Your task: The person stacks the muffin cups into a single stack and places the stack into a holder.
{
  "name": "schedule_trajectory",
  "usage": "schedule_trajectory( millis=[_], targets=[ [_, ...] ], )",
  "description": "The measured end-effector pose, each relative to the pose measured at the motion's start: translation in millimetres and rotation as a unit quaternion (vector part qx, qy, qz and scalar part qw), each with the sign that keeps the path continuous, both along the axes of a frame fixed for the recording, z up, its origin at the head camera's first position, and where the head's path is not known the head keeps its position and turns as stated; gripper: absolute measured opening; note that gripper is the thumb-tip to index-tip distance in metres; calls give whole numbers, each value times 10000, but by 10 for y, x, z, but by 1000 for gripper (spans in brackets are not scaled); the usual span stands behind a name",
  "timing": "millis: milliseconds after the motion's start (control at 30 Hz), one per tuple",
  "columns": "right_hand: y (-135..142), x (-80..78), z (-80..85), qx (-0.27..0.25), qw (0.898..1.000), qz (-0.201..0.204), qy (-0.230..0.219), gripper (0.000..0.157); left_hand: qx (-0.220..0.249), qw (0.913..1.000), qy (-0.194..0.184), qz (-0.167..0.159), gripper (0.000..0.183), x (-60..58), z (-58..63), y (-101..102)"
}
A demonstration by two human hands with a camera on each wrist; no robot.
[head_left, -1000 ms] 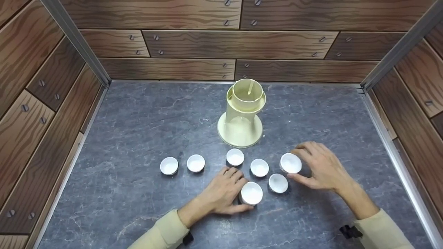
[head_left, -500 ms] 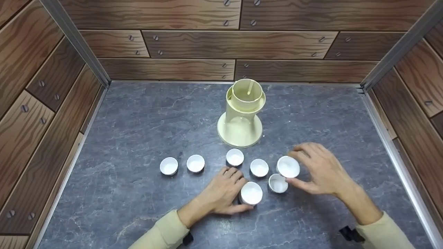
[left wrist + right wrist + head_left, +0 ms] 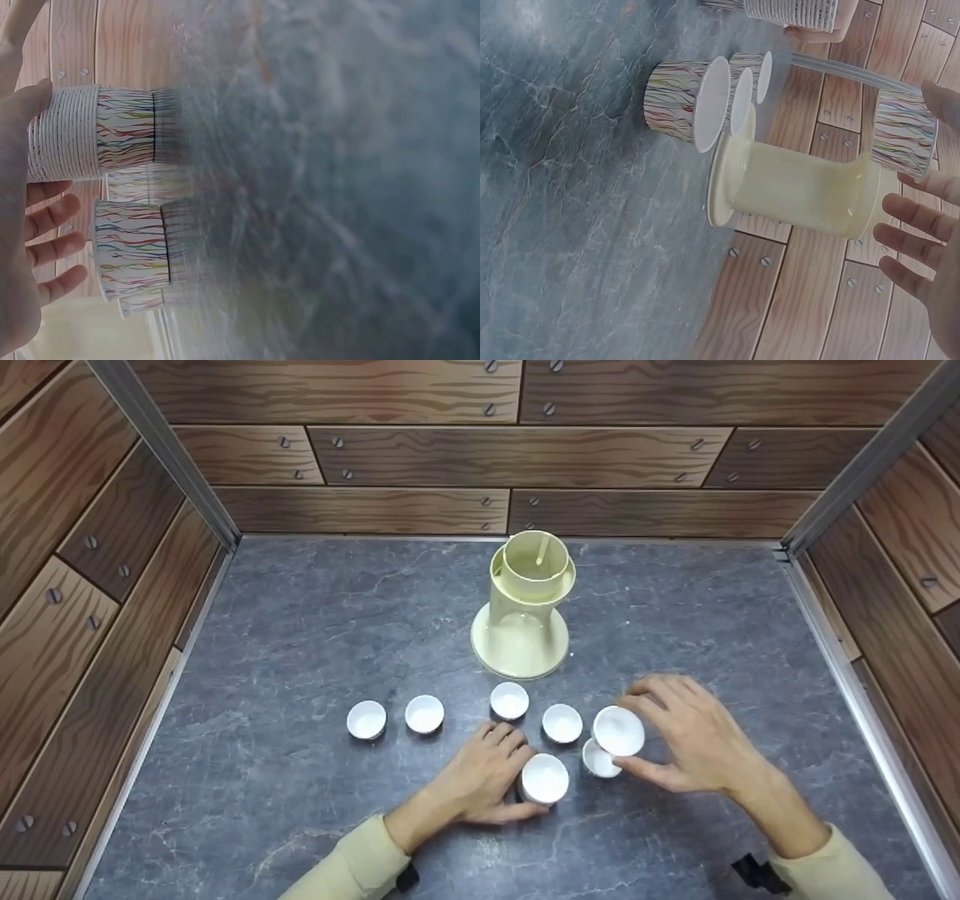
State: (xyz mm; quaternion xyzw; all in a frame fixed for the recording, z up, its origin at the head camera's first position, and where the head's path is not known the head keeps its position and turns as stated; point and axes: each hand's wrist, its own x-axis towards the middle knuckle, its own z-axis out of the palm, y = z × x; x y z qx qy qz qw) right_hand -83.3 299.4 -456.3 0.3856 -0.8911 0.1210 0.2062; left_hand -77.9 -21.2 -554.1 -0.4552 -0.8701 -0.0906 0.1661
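Right grip [image 3: 686, 739] pinches a raised cup [image 3: 619, 730], left grip [image 3: 487, 774] clasps the stack [image 3: 545, 780] — likely nesting, so level alignment comes next.

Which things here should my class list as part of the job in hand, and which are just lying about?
Part of the job:
Stack of nested cups, held in the left hand
Raised cup, held in the right hand
Five standing cups, likely part of the same work

Just there:
Cream stand, untouched by either hand, so seemingly not in use
Wood-patterned walls
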Motion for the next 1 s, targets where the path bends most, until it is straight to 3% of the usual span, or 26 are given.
schedule_trajectory(
  millis=[300,1000],
  targets=[
    [-97,26,-18,-79,9989,249,377,62,60,10000,-48,-7,65,0,-8,-3],
    [-333,124,-190,-416,9974,558,170,63,-232,9996,-113,65,67,3,17,-3]
  ],
)
